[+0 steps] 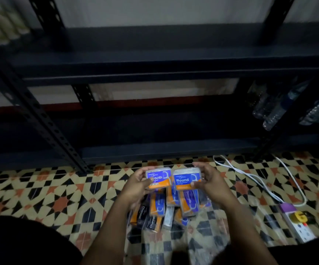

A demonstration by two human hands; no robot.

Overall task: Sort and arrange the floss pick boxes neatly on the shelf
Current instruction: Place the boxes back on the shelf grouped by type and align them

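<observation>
My left hand (138, 185) grips a blue and orange floss pick box marked "Smooth" (159, 178). Beside it, my right hand (211, 181) grips a like box marked "Round" (185, 181). Both boxes are held side by side, faces toward me, above a pile of several more floss pick boxes (166, 209) lying on clear plastic on the patterned floor. Some boxes in the pile are black and marked "Charcoal" (152, 221). The dark metal shelf (154, 73) stands ahead, its middle board bare.
A white power strip (298, 224) with a purple plug, a yellow plug and a white cable (250, 175) lies on the floor at the right. Water bottles (281, 106) lie on the right side of the lower shelf. Blurred bottles stand at the upper left.
</observation>
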